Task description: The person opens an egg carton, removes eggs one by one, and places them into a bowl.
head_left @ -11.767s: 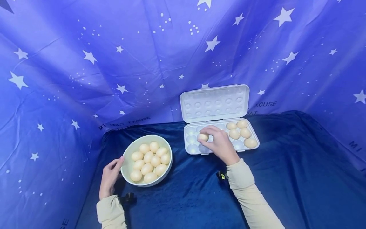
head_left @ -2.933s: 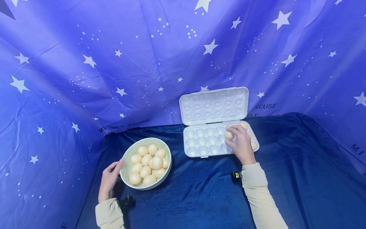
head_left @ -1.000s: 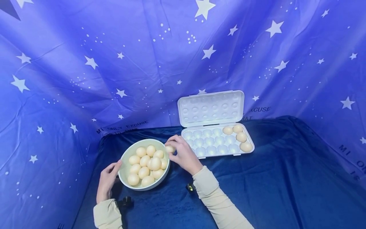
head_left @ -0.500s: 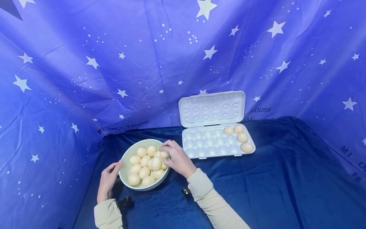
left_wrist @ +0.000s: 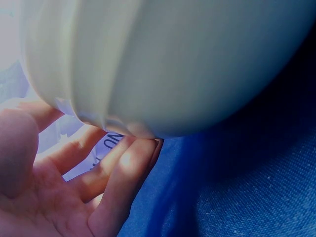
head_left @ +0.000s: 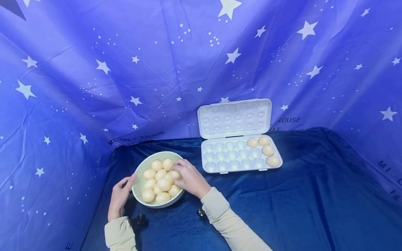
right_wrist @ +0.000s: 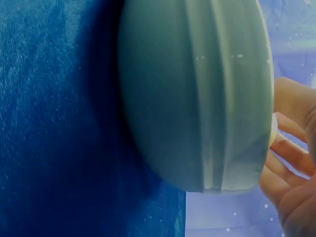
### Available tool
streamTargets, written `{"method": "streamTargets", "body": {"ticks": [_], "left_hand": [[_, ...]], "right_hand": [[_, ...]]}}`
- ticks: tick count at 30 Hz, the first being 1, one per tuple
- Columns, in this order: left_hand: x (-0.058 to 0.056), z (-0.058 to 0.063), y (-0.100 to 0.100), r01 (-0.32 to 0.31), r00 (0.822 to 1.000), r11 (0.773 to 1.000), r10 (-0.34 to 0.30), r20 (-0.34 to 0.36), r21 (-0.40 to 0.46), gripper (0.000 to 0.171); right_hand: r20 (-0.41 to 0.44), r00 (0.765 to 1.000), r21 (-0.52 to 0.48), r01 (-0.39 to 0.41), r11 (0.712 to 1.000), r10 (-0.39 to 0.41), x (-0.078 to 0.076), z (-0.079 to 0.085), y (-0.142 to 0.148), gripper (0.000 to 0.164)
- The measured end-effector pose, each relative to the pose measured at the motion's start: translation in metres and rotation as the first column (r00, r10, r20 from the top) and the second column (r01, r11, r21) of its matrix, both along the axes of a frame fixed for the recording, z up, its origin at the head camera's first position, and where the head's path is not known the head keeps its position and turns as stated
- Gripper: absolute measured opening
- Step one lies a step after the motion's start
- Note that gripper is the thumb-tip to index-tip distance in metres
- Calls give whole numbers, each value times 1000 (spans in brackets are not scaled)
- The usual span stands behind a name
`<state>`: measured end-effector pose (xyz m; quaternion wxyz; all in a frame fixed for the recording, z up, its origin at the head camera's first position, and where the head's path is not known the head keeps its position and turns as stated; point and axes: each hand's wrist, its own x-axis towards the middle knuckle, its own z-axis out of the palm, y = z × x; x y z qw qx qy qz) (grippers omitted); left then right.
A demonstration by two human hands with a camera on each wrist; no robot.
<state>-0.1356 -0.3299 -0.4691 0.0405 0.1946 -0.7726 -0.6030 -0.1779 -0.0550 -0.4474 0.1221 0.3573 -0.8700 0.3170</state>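
A pale green bowl (head_left: 136,190) with several cream-coloured eggs (head_left: 148,195) inside stands at the left in the head view. My left hand (head_left: 120,195) holds its left side, thumb at the rim; the left wrist view shows fingers (left_wrist: 121,182) against the outer wall. Over the bowl's right rim reaches my right hand (head_left: 191,177), pinching an egg (head_left: 175,174) among the others. In the right wrist view the bowl wall (right_wrist: 168,98) hides most of that egg. A white egg carton (head_left: 242,170), lid raised, has several eggs (head_left: 268,150) at its right end.
The carton's lid (head_left: 235,118) stands up at the back, near the star-printed curtain (head_left: 169,69). Dark blue cloth (head_left: 301,195) covers the table. A black wrist mount sits on each cuff, the left one (head_left: 139,220) close to the bowl.
My right hand has carried an egg from the carton's middle row left into the bowl. An egg on top of the pile has shifted left. My left hand stays on the bowl.
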Motion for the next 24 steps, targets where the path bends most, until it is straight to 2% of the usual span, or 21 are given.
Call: {"method": "streamTargets", "body": {"ticks": [4,13,20,24], "left_hand": [[0,0,-1,-1,1000,1000,1,15,-3,46],[-1,2,0,2,1000,1000,-2,15,1,49],[-1,2,0,-3,1000,1000,3,17,-1,46],[-1,3,0,-3,1000,1000,3,16,-3,48]], "right_hand": [[21,1000,18,3,1000,-3,2,-3,-4,28],[22,999,123,34,992,-37,3,-4,-10,35],[18,999,138,31,990,-34,4,-4,-10,38],[11,999,107,33,994,-34,5,-2,-8,35]]}}
